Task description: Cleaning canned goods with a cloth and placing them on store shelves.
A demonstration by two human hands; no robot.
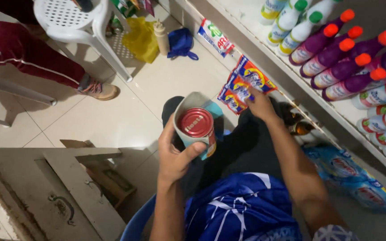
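My left hand (175, 154) grips a tin can with a red lid (196, 125), held together with a pale cloth or paper wrap (188, 101) around it, over my lap. My right hand (261, 106) reaches forward to a strip of small red, blue and yellow sachets (242, 82) hanging or lying by the shelf edge, fingers touching them. I sit in a blue chair, wearing blue shorts (240, 205).
A shelf on the right carries purple bottles with orange caps (340, 62), white bottles with green caps (291, 20) and blue packs (354, 174). Another person's leg and shoe (97, 89) rest by a white plastic chair (77, 20). A yellow bag (141, 40) lies on the tiled floor.
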